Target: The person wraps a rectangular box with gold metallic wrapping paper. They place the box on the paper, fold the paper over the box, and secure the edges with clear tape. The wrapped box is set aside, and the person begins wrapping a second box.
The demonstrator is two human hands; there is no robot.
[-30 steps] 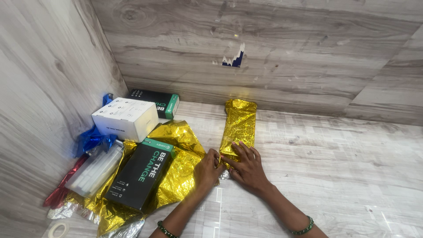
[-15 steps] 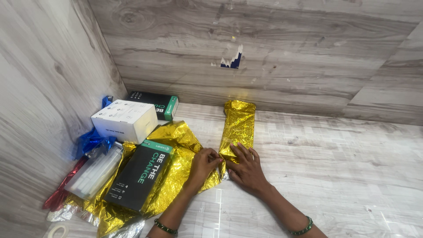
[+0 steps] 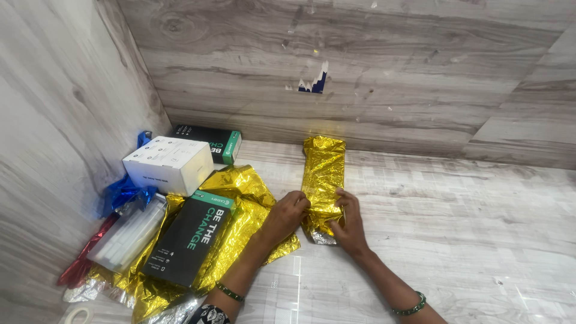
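Note:
A long box wrapped in gold foil point(image 3: 324, 170) lies on the wood-look floor, its far end near the wall. My left hand point(image 3: 289, 213) pinches the loose foil at the near left corner of that parcel. On the near right corner my right hand point(image 3: 348, 222) presses the foil down with fingers spread. Both wrists wear green bangles.
A loose gold foil sheet point(image 3: 243, 198) spreads to the left with a black-and-green box point(image 3: 189, 237) on it. Behind are a white box point(image 3: 170, 164), another black-and-green box point(image 3: 213, 140), blue foil point(image 3: 123, 192), a clear pack of white sticks point(image 3: 126, 234), red foil and a tape roll point(image 3: 75, 315).
My left hand has shifted from lying flat beside the parcel to gripping its near foil end. My right hand has stayed on the parcel's near end.

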